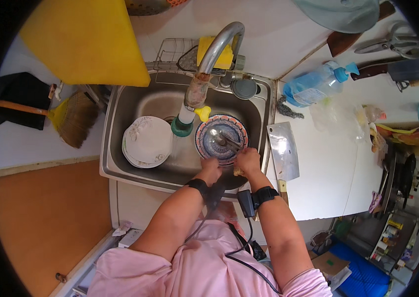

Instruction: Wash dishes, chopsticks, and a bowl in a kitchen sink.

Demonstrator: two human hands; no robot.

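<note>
In the steel sink (115,123), a patterned blue bowl with an orange-banded rim (204,131) sits at the right, metal utensils (230,144) inside it. My left hand (211,167) grips the bowl's near rim. At its right edge, my right hand (246,161) is closed by the utensils' handles, with something yellowish (238,172) below the fingers; exactly what it holds is unclear. Stacked white plates (146,141) lie at the sink's left. The faucet (217,47), with a green-tipped nozzle (182,126), hangs between plates and bowl.
A cleaver (282,151) lies beside the sink on the white counter (333,183), near a blue bottle (308,89). A yellow board (81,44) stands upper left, above a broom (73,119). A wire rack (170,59) sits behind the sink; pans (406,175) are at far right.
</note>
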